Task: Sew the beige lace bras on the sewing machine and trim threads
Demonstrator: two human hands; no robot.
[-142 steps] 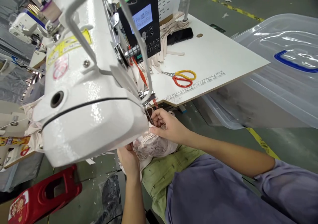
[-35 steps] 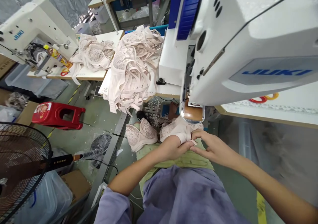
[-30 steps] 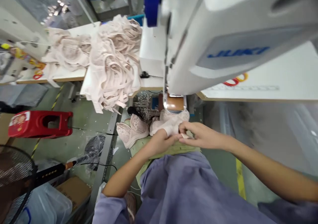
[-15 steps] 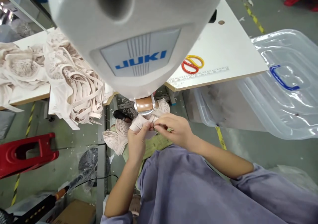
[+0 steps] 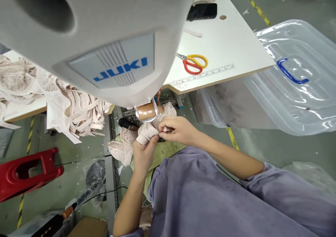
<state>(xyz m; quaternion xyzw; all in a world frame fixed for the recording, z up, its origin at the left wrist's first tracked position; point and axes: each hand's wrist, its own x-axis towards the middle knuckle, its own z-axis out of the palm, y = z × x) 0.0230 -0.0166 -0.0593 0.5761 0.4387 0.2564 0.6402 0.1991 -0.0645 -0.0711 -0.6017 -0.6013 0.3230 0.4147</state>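
Under the head of a white JUKI sewing machine (image 5: pixel 123 55), I hold a pale beige lace bra (image 5: pixel 123 147) in both hands. My left hand (image 5: pixel 144 156) pinches a folded part of its band, thumb on top. Close beside it, my right hand (image 5: pixel 178 129) grips the edge of the same bra with bent fingers. The two hands' fingertips nearly meet. A clear round guard (image 5: pixel 147 111) on the machine sits just above the fabric. One lace cup hangs left of my left hand; another shows behind my right fingers.
A heap of beige bras (image 5: pixel 76 107) lies on the left table. Scissors (image 5: pixel 194 62), a clear ruler (image 5: pixel 207 74) and a phone (image 5: pixel 202 11) lie on the right table (image 5: pixel 236 48). A clear plastic lid (image 5: pixel 296 100) is at the right; a red stool (image 5: pixel 28 174) stands left.
The view has shifted, so the machine head appears further left and the phone shows. My hands have shifted their hold along the bra's band, and the right fingers are more curled.
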